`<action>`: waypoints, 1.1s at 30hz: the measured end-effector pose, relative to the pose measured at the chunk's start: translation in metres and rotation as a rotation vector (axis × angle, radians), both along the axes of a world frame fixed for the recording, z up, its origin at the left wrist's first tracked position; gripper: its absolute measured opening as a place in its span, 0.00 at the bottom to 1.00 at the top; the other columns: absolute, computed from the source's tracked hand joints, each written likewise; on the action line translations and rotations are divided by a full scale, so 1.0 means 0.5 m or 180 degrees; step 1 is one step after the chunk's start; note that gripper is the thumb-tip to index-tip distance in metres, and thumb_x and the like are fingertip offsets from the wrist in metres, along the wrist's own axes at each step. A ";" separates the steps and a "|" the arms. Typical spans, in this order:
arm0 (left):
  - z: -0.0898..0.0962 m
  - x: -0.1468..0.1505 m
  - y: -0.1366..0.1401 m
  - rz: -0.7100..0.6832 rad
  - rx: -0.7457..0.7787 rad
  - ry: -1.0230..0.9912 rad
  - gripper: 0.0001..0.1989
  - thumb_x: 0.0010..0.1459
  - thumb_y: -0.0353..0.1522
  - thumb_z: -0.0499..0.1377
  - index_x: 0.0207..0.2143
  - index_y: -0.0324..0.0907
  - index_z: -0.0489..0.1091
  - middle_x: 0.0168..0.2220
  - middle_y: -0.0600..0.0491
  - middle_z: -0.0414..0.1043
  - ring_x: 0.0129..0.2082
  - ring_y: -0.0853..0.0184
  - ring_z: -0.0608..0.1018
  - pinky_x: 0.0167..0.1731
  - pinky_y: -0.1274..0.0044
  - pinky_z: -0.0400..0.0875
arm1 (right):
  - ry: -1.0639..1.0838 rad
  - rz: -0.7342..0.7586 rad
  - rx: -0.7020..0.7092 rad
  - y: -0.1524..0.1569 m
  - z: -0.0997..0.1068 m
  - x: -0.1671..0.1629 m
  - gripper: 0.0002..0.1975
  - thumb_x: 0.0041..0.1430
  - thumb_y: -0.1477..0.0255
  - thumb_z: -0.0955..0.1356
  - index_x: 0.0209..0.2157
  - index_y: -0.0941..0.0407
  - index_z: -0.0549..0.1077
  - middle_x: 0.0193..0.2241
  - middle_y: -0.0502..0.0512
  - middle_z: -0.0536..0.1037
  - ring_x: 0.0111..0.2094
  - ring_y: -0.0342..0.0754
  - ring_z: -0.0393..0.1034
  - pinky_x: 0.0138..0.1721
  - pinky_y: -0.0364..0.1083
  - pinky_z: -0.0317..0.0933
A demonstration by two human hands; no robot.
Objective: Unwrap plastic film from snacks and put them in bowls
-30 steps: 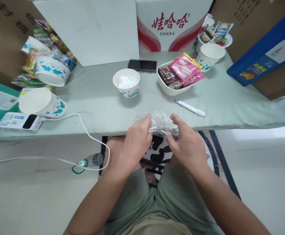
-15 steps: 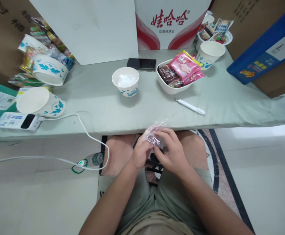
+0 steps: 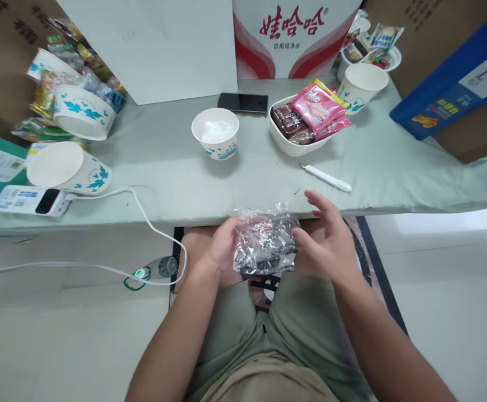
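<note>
A crinkled clear plastic bag (image 3: 265,241) is spread out above my knees, just off the table's near edge. My left hand (image 3: 225,245) grips its left side between thumb and fingers. At the bag's right edge is my right hand (image 3: 324,237), fingers apart, the thumb close to the plastic or touching it. Beyond the bag, a paper cup (image 3: 220,153) with blue leaves has crumpled clear plastic in it. To the right of that cup stands a white bowl (image 3: 285,142) of wrapped snacks, with a white pen-shaped cutter (image 3: 326,177) lying in front of it.
A black phone (image 3: 243,103) lies behind the cup. More paper cups, packaged snacks and a white power bank (image 3: 32,201) with a cable (image 3: 143,218) are at left. A blue package (image 3: 452,84) leans at right. Below the table lies a plastic bottle (image 3: 159,269).
The plastic bag was bunched between both hands and is now spread flat. My right hand has moved right and opened its fingers. My left hand has shifted slightly left.
</note>
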State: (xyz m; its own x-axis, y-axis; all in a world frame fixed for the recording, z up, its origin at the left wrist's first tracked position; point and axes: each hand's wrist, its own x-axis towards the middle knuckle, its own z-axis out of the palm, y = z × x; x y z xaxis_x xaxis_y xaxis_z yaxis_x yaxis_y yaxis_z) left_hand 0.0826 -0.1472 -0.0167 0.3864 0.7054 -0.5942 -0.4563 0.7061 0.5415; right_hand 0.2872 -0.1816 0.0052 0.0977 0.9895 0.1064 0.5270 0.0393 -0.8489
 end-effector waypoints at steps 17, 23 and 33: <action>0.009 -0.011 -0.015 -0.0155 0.1131 0.1420 0.09 0.53 0.37 0.64 0.32 0.40 0.75 0.25 0.56 0.72 0.23 0.74 0.70 0.23 0.81 0.64 | 0.2176 -0.0758 -0.0786 0.018 -0.056 -0.024 0.25 0.47 0.65 0.75 0.48 0.52 0.70 0.41 0.55 0.77 0.41 0.50 0.73 0.41 0.48 0.68; 0.007 -0.013 -0.021 -0.0424 0.1412 0.1272 0.13 0.55 0.39 0.66 0.37 0.41 0.72 0.25 0.58 0.69 0.22 0.74 0.70 0.24 0.81 0.65 | 0.2639 0.0348 -0.1628 -0.005 -0.062 -0.022 0.17 0.52 0.59 0.75 0.38 0.56 0.76 0.36 0.55 0.80 0.36 0.50 0.73 0.40 0.49 0.67; 0.072 -0.006 0.051 -0.1329 0.1134 0.0188 0.11 0.49 0.39 0.66 0.31 0.42 0.73 0.23 0.56 0.71 0.21 0.70 0.74 0.23 0.78 0.67 | 0.2463 0.0104 -0.0732 -0.006 -0.044 0.016 0.10 0.53 0.63 0.74 0.32 0.51 0.71 0.26 0.49 0.73 0.23 0.45 0.66 0.25 0.44 0.60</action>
State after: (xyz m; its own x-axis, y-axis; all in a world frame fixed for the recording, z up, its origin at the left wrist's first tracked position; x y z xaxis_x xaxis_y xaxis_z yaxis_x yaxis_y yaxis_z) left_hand 0.0793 -0.1218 0.0196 0.6496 0.6608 -0.3760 -0.1384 0.5890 0.7962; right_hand 0.2950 -0.1845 -0.0168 0.0311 0.9820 -0.1862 -0.2117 -0.1756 -0.9614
